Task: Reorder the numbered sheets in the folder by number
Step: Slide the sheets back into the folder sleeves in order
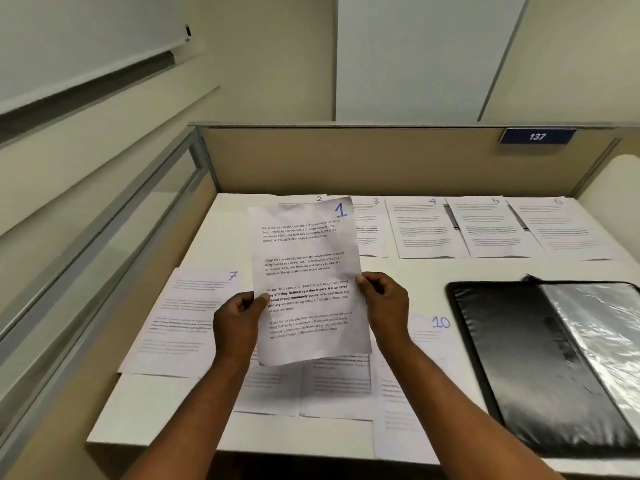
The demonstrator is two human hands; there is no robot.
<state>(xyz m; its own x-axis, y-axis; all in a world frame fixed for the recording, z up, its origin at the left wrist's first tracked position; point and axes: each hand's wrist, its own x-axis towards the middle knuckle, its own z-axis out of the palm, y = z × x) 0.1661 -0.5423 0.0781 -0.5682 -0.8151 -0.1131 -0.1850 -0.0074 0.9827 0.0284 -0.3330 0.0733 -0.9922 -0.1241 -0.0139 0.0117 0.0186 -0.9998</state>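
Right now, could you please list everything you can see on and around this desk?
sheet 1: one, white, creased, held up above the desk
back row: five, white, sheet 2 (mostly hidden), sheet 3, sheet 4, sheet 5, sheet 6, along the partition
sheet 7: one, white, front left
sheet 10: one, white, beside the folder
hidden-number sheets: apparently two, white, below sheet 1
folder: one, black, open, right; clear sleeve inside
desk: one, white
partition: one, beige, behind
number plate: one, blue, 137, on the partition
left hand: holds sheet 1's left edge
right hand: pinches its right edge
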